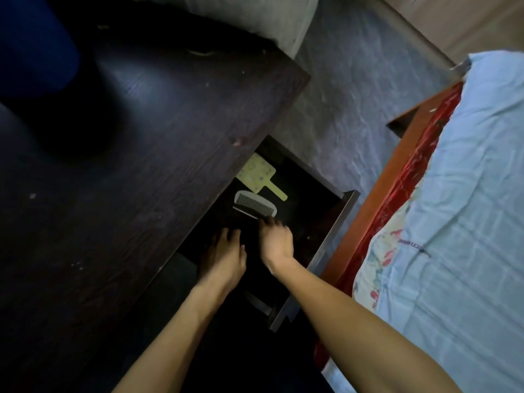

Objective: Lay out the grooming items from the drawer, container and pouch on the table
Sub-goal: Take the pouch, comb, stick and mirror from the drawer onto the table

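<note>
Both hands are down in the open drawer [344,211] under the dark table [141,165]. The left hand [224,259] has its fingers loosely spread in the shadowy part, and I can't see anything in it. The right hand [276,239] has its fingertips right at the near edge of the white comb [255,207] – too dark and blurry to say if it's actually pinching it. The comb lies flat in the drawer, and just behind it is a yellow paddle-shaped thing with a handle [259,174]. A bed with a blue sheet [467,194] is off to the right.
</note>
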{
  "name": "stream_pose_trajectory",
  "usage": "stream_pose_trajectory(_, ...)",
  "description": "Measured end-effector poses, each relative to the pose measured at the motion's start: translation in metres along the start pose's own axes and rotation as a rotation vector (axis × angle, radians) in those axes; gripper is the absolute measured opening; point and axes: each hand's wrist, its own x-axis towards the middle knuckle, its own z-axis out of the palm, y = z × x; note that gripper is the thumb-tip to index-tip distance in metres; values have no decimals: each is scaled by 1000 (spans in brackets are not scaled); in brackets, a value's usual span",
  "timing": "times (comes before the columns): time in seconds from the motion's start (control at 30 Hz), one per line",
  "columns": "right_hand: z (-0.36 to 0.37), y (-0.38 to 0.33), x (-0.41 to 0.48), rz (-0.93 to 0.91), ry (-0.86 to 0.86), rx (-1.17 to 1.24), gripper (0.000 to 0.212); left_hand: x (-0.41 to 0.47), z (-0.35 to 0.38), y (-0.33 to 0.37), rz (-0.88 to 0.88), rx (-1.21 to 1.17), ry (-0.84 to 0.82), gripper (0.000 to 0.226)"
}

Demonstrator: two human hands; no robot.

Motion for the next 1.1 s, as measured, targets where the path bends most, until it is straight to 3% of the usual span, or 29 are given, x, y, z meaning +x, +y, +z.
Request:
stream_pose_trajectory(0.23, 8, 2, 17, 51, 7, -29, 37, 5, 5, -2, -28, -23, -42, 46)
stream_pose_trajectory(0.57, -35, -2, -4, 92, 27, -17, 27, -36, -21, 9, 82, -56, 81, 43)
stream_pose_trajectory(0.8, -103, -8, -71, 118, 182, 113, 20, -100, -72, 41, 209, 21, 342, 37)
stream_pose_trajectory(1.0, -153, -9, -132, 170, 280, 244, 21, -161, -106, 54, 205, -24, 462, 39)
stream_pose_trajectory(1.1, -177, -22, -149, 81, 379, 255, 20, -183, -124, 43, 150, -34, 539, 36)
